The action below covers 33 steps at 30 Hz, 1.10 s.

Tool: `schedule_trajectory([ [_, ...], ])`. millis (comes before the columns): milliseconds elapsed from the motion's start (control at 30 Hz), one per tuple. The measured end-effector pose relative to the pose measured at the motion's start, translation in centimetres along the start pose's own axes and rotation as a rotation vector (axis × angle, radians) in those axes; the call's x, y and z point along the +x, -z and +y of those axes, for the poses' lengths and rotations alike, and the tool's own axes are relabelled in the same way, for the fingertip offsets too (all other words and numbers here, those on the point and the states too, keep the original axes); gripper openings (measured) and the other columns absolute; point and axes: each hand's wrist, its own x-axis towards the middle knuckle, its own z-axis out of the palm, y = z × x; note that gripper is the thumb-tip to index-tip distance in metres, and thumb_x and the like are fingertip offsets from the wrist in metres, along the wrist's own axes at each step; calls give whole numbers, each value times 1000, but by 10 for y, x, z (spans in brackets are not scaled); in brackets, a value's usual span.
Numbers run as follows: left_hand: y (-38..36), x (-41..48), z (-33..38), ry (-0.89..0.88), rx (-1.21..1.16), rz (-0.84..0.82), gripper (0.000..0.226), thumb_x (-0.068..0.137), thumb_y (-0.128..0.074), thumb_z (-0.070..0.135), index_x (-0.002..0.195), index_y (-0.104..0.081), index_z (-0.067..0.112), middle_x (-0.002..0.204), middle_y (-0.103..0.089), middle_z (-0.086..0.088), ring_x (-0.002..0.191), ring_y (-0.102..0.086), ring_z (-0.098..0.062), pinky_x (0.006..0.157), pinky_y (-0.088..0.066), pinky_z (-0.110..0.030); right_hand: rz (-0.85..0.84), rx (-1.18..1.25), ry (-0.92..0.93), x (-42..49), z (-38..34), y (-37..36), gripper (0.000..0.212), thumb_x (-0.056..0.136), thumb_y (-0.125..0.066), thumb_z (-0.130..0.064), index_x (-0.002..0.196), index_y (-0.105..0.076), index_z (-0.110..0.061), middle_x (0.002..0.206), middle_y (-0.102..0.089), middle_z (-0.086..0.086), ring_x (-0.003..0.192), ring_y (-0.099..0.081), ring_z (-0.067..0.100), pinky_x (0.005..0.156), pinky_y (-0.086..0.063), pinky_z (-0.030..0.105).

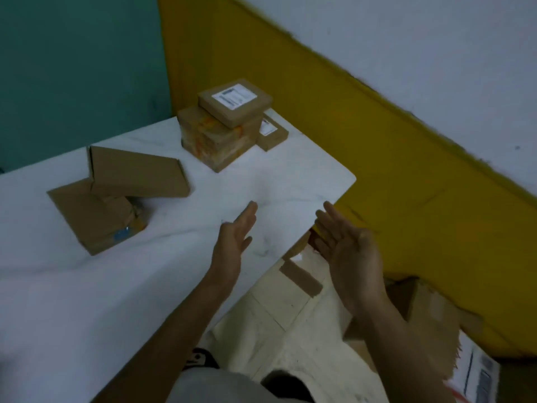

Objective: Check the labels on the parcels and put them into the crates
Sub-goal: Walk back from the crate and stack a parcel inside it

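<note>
Left hand (234,237) and right hand (348,251) are hovering open, holding nothing, while brown cardboard parcels (223,141) are waiting on the white table (87,301), so sorting looks unfinished.

1. Dim, flat indoor light with a bluish cast.
2. Everything soft; left hand (234,232) and right hand (350,248) smeared by motion.
3. Faint shadows under the parcels (220,141) on the desk (279,178).
4. Label (234,96) print unreadable.
</note>
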Motion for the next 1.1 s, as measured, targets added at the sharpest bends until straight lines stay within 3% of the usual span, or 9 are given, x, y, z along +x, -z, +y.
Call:
schedule_trajectory([
  [133, 16, 42, 11, -18, 25, 116, 45, 105, -8, 21, 129, -42, 35, 137, -48, 16, 126, -45, -2, 114, -28, -34, -40, 38, -56, 61, -6, -12, 50, 102, -13, -23, 118, -60, -29, 139, -53, -2, 130, -47, 14, 117, -25, 43],
  [267, 27, 81, 23, -20, -2, 227, 48, 103, -3, 21, 136, -37, 29, 138, -45, 12, 128, -43, -9, 112, -28, -34, -97, -12, -69, 138, -19, -17, 54, 102, -7, -21, 123, -57, -24, 143, -50, 2, 133, -44, 18, 116, -26, 43],
  [500, 3, 181, 55, -83, 122, 464, 30, 103, -30, 22, 130, -38, 35, 129, -49, 11, 122, -47, -11, 104, -36, -32, -266, -79, -70, 319, -52, -18, 50, 105, -12, -29, 139, -48, -21, 143, -50, 0, 132, -44, 16, 108, -31, 37],
  [567, -8, 213, 61, -101, 176, 536, 27, 102, -35, 22, 124, -42, 37, 122, -52, 16, 120, -49, -10, 102, -37, -31, -329, -140, -72, 371, -59, -27, 43, 104, -24, -36, 138, -49, -26, 132, -57, -9, 123, -51, 9, 100, -36, 32],
  [667, -16, 258, 65, -101, 209, 654, 31, 101, -40, 21, 129, -46, 32, 117, -54, 21, 115, -52, -5, 99, -39, -28, -339, -222, -68, 444, -63, -42, 34, 101, -43, -33, 133, -51, -26, 98, -65, -25, 86, -64, -11, 74, -49, 17],
  [767, -23, 295, 69, -93, 226, 718, 34, 100, -43, 20, 128, -47, 38, 108, -57, 36, 103, -54, 13, 86, -43, -10, -375, -292, -128, 505, -64, -59, 43, 98, -50, -31, 140, -44, -25, 96, -60, -21, 67, -64, -12, 50, -49, 11],
  [867, -25, 324, 74, -77, 259, 763, 34, 97, -45, 16, 101, -53, 49, 87, -60, 46, 85, -56, 23, 66, -43, 1, -456, -337, -203, 541, -64, -77, 50, 97, -52, -37, 144, -37, -32, 100, -56, -17, 83, -64, -1, 62, -53, 21],
  [967, -28, 339, 74, -41, 311, 781, 31, 96, -48, 17, 118, -57, 37, 110, -63, 26, 106, -60, 0, 84, -47, -16, -559, -457, -201, 552, -61, -87, 33, 96, -52, -38, 129, -53, -32, 118, -60, -4, 113, -58, 20, 95, -51, 39],
  [1100, -36, 329, 74, -101, 876, 882, 55, 82, -72, 23, 133, -51, 20, 139, -44, -4, 125, -44, -24, 98, -43, -34, -732, -595, 34, 537, -66, -78, 34, 90, -63, -38, 122, -59, -25, 119, -60, -5, 113, -58, 18, 82, -57, 30],
])
